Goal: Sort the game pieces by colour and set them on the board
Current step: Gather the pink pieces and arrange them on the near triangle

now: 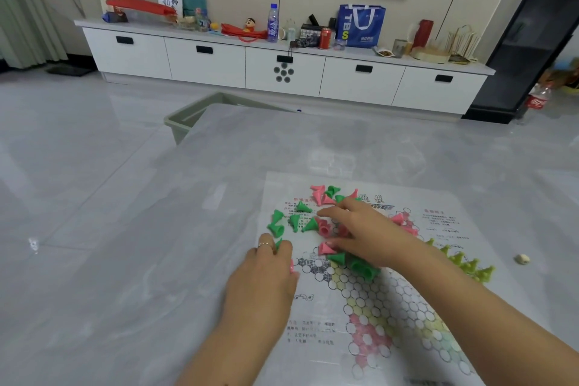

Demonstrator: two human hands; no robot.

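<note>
Now both hands work the paper game board [391, 307] on the desk [156, 260]. Left hand [266, 273] fingers curl round a pink piece [291, 266]; right hand [360, 229] fingers spread over mixed green pieces [277, 222] and pink pieces [324, 227]. Yellow-green pieces [463, 263] line the right.

The game pieces are green [277, 222], pink [326, 248] and yellow-green [470, 266]. The board [391, 307] is white with little circles in yellow, pink and green patches. The surface [125, 260] is shiny grey.
</note>
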